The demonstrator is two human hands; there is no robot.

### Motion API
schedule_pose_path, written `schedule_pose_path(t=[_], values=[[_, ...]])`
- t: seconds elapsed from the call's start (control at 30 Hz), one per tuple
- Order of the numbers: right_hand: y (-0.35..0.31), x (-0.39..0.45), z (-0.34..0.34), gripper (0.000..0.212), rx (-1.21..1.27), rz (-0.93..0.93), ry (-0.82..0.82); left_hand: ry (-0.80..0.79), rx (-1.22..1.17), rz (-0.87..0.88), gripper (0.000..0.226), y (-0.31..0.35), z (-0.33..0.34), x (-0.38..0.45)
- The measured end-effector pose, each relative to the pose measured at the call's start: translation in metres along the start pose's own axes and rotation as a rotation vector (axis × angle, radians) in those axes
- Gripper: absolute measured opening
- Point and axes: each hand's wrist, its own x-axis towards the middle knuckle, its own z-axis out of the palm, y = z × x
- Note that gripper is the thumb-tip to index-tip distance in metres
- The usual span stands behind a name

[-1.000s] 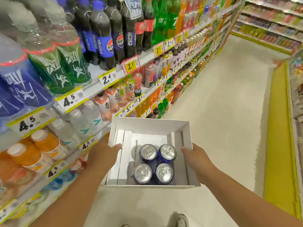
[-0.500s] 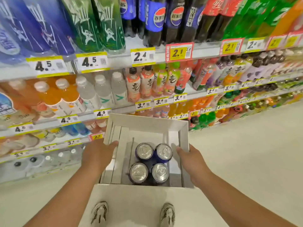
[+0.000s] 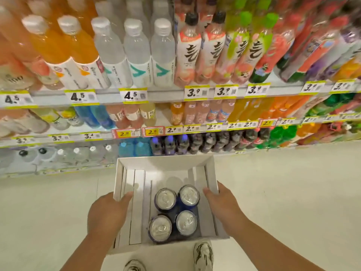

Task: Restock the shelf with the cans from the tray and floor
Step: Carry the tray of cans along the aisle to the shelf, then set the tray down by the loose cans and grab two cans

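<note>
I carry a white cardboard tray (image 3: 165,163) in front of me, facing the drinks shelf. My left hand (image 3: 106,214) grips its left wall and my right hand (image 3: 223,205) grips its right wall. Several blue cans (image 3: 175,212) with silver tops stand upright together in the near right part of the tray. The tray's left half holds only folded cardboard flaps. The shelf (image 3: 166,93) in front carries rows of bottles with yellow price tags.
Lower shelves hold dark cola bottles (image 3: 214,142), blue bottles and clear water bottles (image 3: 78,153). Pale floor (image 3: 283,192) stretches below and to the right. My shoes (image 3: 203,255) show under the tray.
My view has turned from looking down the aisle to facing the shelf squarely and has come closer to it. The tray stays in both hands with the cans unmoved inside.
</note>
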Motion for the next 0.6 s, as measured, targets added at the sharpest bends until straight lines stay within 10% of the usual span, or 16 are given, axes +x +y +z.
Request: schedule_pose_path(t=[0.6], values=[[0.217, 0.209, 0.182, 0.034, -0.134, 0.03, -0.112, 0.015, 0.003, -0.18, 0.053, -0.178, 0.268, 0.145]])
